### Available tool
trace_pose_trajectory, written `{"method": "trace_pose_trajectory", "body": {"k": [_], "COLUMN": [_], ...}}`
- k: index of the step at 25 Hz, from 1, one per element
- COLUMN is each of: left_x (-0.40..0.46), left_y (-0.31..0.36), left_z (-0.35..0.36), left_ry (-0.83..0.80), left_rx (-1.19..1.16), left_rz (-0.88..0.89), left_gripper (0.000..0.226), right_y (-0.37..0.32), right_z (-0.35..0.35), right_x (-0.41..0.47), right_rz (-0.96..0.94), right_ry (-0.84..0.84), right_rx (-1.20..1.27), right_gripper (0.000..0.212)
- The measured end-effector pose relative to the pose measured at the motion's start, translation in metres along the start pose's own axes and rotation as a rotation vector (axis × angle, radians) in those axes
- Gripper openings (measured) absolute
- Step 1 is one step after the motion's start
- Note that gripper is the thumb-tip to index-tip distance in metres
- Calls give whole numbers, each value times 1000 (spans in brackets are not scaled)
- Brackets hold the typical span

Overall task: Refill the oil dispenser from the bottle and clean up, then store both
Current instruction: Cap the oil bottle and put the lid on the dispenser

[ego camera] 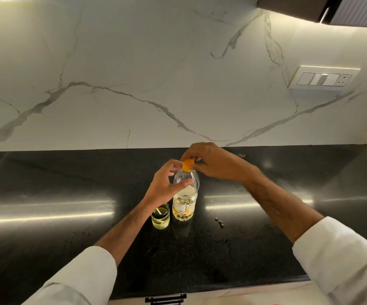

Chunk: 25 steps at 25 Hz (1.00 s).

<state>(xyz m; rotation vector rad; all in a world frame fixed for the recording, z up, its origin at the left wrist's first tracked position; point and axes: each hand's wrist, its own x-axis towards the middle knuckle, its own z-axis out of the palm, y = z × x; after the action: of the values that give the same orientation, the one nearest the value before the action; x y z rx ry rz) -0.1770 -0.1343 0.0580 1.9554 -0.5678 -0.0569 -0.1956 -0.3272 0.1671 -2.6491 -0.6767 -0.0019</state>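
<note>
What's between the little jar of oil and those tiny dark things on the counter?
The oil bottle stands between the jar and the dark bits, seen from the head camera.

Glossy black stone counter (68, 194)

Black counter (46, 194) — marble backsplash (134, 73), switch panel (324, 78).

wall: white veined marble (156, 62) | counter: black polished stone (46, 205) (light streaks) | switch panel (324, 78)
</note>
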Motion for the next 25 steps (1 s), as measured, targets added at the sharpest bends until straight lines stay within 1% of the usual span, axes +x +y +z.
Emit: {"method": "trace_pose_trajectory", "body": {"k": [4, 6, 8, 10, 13, 15, 16, 19, 21, 25], "left_x": [2, 4, 4, 5, 4, 3, 3, 5, 5, 4], "left_y": [1, -2, -3, -3, -2, -1, 0, 1, 1, -4], "left_z": [0, 0, 0, 1, 0, 0, -1, -5, -5, -3], "left_ry": [4, 6, 10, 10, 6, -6, -5, -6, -15, -1], "left_rx": [-3, -6, -11, -21, -18, -10, -11, 5, 7, -42], "left_rz": [-2, 8, 16, 13, 19, 21, 17, 33, 41, 54], "left_gripper": [41, 40, 41, 41, 44, 48, 47, 41, 41, 36], "right_y": [2, 6, 6, 3, -9, -13, -13, -12, -8, -4], "right_z": [-5, -3, -2, -1, 3, 1, -2, -16, -16, -6], "right_x": [15, 22, 25, 25, 24, 22, 21, 19, 21, 22], "right_rz": [-99, -54, 49, 105, 80, 38, 11, -53, -93, -74], "right_ry": [-122, -155, -150, -141, -95, -60, -68, -175, -202, -145], "right_rx": [-199, -249, -254, -272, -441, -497, -488, -318, -350, -392], "right_gripper": [23, 24, 27, 31, 39, 46, 46, 33, 27, 23]}}
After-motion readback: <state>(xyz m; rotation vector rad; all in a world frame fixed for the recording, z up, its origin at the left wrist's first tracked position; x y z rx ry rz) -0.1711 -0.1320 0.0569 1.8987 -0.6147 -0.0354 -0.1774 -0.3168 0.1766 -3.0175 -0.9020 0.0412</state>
